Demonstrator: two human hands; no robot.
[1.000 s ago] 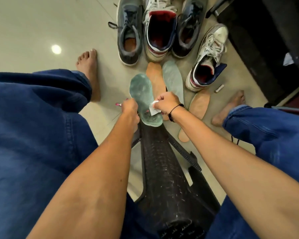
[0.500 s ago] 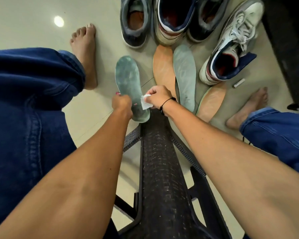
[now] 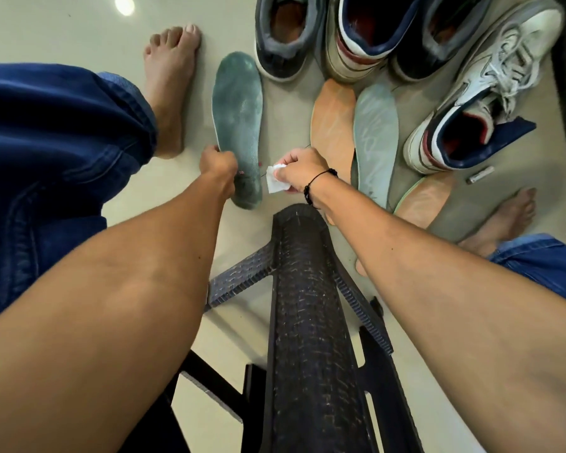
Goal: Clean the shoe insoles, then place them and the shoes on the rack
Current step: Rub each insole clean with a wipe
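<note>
Dark teal insole (image 3: 239, 125), speckled. White wipe (image 3: 275, 183). Orange insole (image 3: 332, 122) beside pale grey-green insole (image 3: 374, 138) with faint zigzag marks. White sneaker (image 3: 481, 103), navy collar, red lining. Blue denim jeans (image 3: 56, 152). Black woven-pattern stool (image 3: 307, 305). Cream floor (image 3: 62, 27).

The 3 shoes (image 3: 356, 31) above the orange insole (image 3: 332, 125) are cut off by the top edge — toes unseen. That insole's heel hides behind the right hand (image 3: 303, 170); the small cylinder (image 3: 480, 175) right of it is too small to identify.
</note>
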